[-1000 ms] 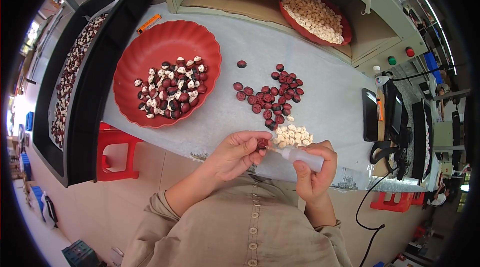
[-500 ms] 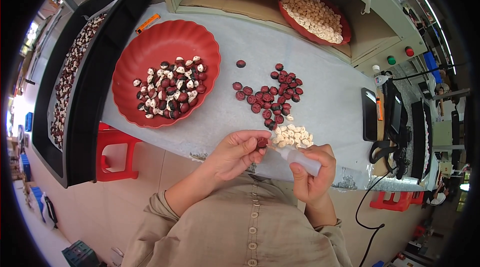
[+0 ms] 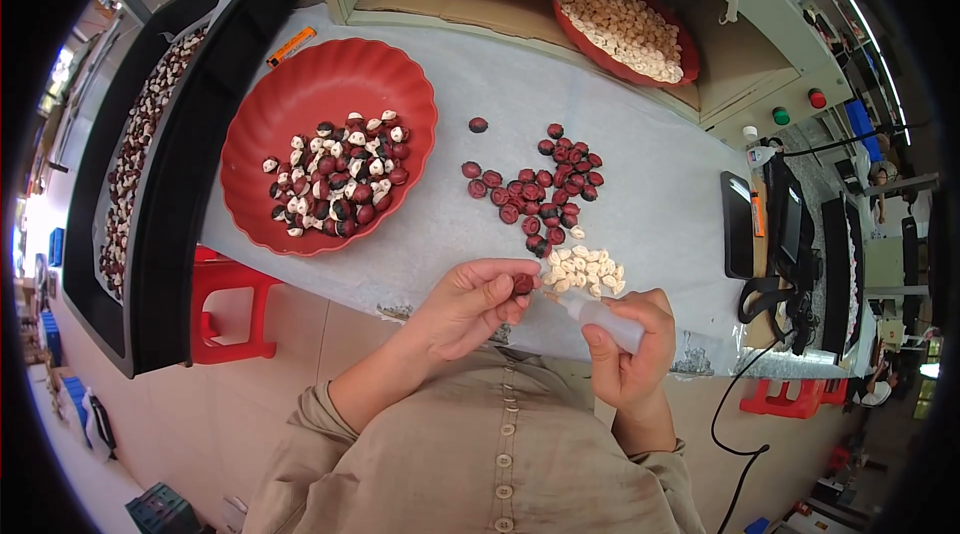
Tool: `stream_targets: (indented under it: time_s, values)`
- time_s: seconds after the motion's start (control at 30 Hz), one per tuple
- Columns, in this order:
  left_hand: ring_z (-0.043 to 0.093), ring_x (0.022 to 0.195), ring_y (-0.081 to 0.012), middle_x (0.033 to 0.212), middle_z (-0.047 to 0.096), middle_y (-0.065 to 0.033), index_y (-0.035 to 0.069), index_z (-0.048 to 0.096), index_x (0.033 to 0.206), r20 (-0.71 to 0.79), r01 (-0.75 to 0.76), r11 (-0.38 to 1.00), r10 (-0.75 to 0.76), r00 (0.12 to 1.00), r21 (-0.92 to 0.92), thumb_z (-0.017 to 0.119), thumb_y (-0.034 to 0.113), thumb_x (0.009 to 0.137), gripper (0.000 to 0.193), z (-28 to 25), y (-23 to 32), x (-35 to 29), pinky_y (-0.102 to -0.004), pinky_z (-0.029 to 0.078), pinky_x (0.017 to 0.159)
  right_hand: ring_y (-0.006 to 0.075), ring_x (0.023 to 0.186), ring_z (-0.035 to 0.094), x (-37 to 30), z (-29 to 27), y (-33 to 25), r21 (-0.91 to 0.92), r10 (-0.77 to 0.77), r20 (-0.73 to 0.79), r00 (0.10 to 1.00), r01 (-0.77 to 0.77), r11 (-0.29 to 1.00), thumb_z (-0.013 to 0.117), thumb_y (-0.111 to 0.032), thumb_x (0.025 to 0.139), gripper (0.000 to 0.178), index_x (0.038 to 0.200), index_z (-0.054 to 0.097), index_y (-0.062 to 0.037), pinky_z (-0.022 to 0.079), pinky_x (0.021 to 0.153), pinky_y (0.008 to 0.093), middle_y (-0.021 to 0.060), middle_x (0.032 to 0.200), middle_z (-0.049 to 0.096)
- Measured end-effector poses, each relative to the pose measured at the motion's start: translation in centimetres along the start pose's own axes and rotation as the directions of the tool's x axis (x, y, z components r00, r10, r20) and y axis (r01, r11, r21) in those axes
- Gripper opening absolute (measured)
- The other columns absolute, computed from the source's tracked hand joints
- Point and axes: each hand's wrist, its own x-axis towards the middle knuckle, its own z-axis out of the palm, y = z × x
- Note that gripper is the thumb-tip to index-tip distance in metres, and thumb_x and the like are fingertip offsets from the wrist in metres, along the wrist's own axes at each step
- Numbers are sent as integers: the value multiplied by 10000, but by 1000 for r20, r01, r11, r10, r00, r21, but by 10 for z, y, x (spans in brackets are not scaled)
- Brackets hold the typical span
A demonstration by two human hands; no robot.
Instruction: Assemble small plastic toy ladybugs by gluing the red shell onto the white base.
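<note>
Between the fingertips of my left hand (image 3: pixel 465 306) is a small dark red rounded piece (image 3: pixel 522 284). My right hand (image 3: pixel 635 346) grips a translucent squeeze bottle (image 3: pixel 608 324), its narrow tip pointing at that piece with a slight gap. Just beyond my hands lies a pile of small cream pieces (image 3: pixel 590 268). Farther out, many loose dark red and black pieces (image 3: pixel 540 196) are spread over the white-covered table (image 3: pixel 660 189). To the left, a red scalloped bowl (image 3: pixel 335 64) holds red pieces joined with cream ones (image 3: pixel 345 174).
A long black bin (image 3: pixel 200 134) full of similar pieces stands at far left. Inside the pale cabinet (image 3: pixel 770 84) at the back sits a red bowl of cream pieces (image 3: pixel 630 29). Right of me are a black tablet-like device (image 3: pixel 738 224) and cables. A red stool (image 3: pixel 235 314) stands below the table.
The bottle's tip has drawn slightly away from the red piece, and the piece is tilted a little differently in my left fingers. The view has shifted very slightly.
</note>
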Motion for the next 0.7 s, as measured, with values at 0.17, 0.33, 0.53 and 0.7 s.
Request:
stream_targets:
  time_s: [0.17,0.33,0.53,0.7]
  values:
    - [523,731,-127,899,573,-86,-19,524,1030,9,-3,1000,3,1000,2,557,161,782,309,-1,0,-1,-203,442,584,191,553,449,-2,0,0,21,23,0,1000,-23,1000,628,-5,672,358,965,423,-8,371,462,268,114,744,532]
    - [540,733,-122,908,573,-90,-24,519,1031,10,12,1000,-12,1000,-4,551,160,786,308,-2,0,-1,-198,460,591,189,559,447,-2,0,-1,42,33,-7,999,-33,999,620,-9,681,342,960,423,-8,373,475,265,113,744,533]
    - [547,739,-118,911,567,-94,-25,516,1033,6,33,999,-33,999,-19,549,152,788,304,-1,1,-1,-195,472,611,164,614,455,-5,2,2,173,128,-55,990,-116,978,600,-31,715,297,950,420,0,382,531,241,118,761,517]
    - [546,740,-115,916,562,-97,-24,517,1033,22,39,999,-38,999,-26,548,150,789,301,-3,0,-1,-192,474,611,154,631,460,-4,8,4,239,160,-61,985,-141,961,594,-39,729,287,947,415,13,386,549,231,125,773,502]
